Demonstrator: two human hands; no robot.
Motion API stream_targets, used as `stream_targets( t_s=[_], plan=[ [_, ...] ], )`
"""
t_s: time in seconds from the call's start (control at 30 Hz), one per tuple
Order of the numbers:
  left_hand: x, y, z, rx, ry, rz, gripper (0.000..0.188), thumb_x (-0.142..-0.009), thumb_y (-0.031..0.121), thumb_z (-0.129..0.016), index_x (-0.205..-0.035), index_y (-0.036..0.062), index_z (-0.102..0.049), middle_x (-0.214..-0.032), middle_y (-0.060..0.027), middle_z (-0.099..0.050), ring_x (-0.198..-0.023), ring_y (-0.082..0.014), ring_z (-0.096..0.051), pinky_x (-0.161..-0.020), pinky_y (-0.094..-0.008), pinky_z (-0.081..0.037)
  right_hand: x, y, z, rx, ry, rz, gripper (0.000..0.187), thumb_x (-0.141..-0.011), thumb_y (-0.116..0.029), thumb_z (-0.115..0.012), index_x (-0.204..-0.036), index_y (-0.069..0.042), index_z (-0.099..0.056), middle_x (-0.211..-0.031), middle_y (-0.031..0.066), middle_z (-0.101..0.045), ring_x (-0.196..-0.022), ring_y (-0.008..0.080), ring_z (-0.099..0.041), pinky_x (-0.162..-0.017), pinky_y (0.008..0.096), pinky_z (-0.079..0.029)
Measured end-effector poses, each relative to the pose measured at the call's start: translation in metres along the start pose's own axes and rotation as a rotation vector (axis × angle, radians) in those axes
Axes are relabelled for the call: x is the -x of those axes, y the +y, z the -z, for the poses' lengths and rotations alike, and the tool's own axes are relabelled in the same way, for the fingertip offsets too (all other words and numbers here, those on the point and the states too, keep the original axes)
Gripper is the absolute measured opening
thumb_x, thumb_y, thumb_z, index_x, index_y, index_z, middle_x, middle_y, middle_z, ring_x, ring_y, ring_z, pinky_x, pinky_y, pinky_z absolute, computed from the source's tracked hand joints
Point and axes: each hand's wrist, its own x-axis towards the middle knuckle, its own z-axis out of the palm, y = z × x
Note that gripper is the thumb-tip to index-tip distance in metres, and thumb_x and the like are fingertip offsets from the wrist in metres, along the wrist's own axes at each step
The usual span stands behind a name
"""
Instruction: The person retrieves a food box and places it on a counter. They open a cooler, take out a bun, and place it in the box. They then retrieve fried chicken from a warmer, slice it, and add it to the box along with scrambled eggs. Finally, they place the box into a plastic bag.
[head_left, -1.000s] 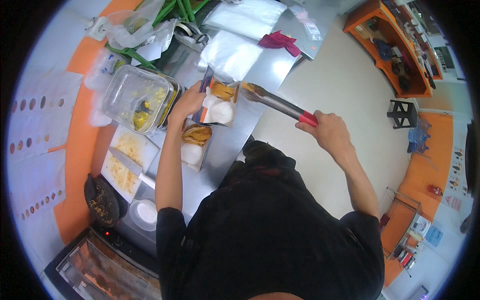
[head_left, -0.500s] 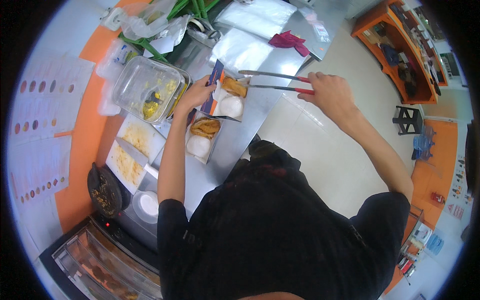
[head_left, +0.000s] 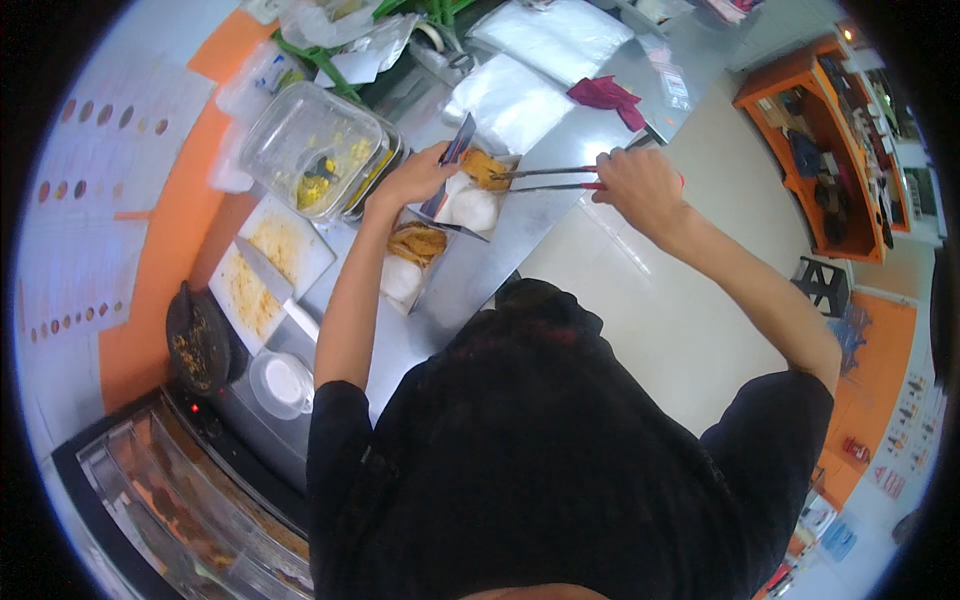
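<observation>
Steel table [head_left: 462,280] along an orange-and-white wall; on it, a cutting board [head_left: 300,250] with a knife [head_left: 265,270] lying across. Left hand [head_left: 415,180] pinches the dark flap of a food box [head_left: 453,192] near the table's edge. Right hand [head_left: 640,195] is wrapped round red-handled tongs [head_left: 555,171], arms slightly apart, tips at the fried piece [head_left: 484,168] inside that box, beside a white mound [head_left: 474,210]. Cannot tell whether the tips squeeze it. Second box [head_left: 426,274], similarly filled, sits just nearer the body.
</observation>
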Motion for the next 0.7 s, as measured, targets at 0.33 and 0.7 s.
stream_targets(
  t_s=[0.33, 0.7],
  plan=[
    [0.201, 0.014, -0.053, 0.529, 0.966, 0.002, 0.039, -0.102, 0.01, -0.065, -0.14, 0.0031, -0.06, -0.117, -0.0116, -0.074, -0.112, -0.0215, -0.069, -0.098, -0.0379, -0.053, 0.005, 0.052, 0.106, -0.524, -0.136, -0.298, 0.05, -0.08, -0.037, -0.09, -0.109, 0.001, -0.074, -0.094, 0.0158, -0.073, -0.089, 0.0233, -0.071, -0.078, 0.0357, -0.054],
    [0.356, 0.016, -0.334, 0.506, 0.607, 0.533, 0.055, -0.111, 0.037, -0.047, -0.157, 0.0071, -0.041, -0.154, -0.0243, -0.048, -0.145, -0.0429, -0.042, -0.12, -0.049, -0.035, -0.171, -0.355, 0.017, -1.079, -0.03, 0.57, 0.101, -0.085, -0.038, -0.082, -0.158, 0.007, -0.029, -0.141, 0.0346, -0.053, -0.126, 0.0428, -0.06, -0.106, 0.0445, -0.049]
  ],
)
